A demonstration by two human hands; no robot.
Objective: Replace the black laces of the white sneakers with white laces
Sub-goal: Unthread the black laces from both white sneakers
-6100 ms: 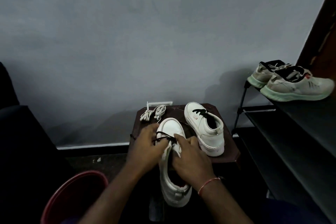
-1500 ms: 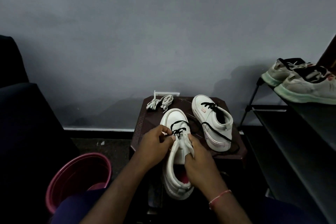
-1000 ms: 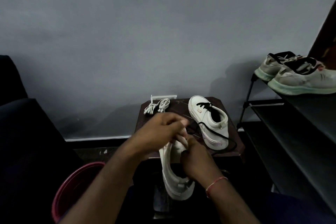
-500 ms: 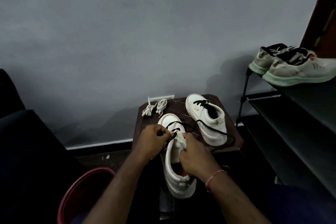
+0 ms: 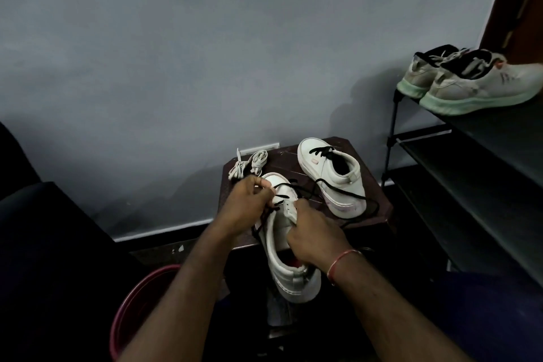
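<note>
Showing a lacing operation from the head view. The near sneaker (image 5: 280, 261) lies lengthwise with its toe on the small dark stool (image 5: 379, 216) and its heel overhanging the front edge towards the person. The left hand (image 5: 249, 206) sits at the toe end of the lacing, fingers curled tightly and pinching the black lace (image 5: 343, 190) just beside the foremost eyelets. The right hand (image 5: 314, 235) has its fingers curled round the right-hand eyelet flap of the near sneaker and grips it; a red thread band (image 5: 340, 261) circles that wrist. The lace's free length trails rightwards across the stool, crosses the side of the far sneaker (image 5: 332, 173) and loops near the stool's right edge (a second strand hangs below the left hand). The far sneaker stands upright at the back right of the stool, toe to the wall, its own black lacing (image 5: 321, 151) visible in the front eyelets. The white laces (image 5: 249, 163) lie bundled at the stool's back left corner, just beyond the left hand. A red bucket (image 5: 132, 303) stands on the floor to the lower left. A black shoe rack (image 5: 470, 156) on the right carries a pair of green-soled shoes (image 5: 476, 88) on its top shelf.
</note>
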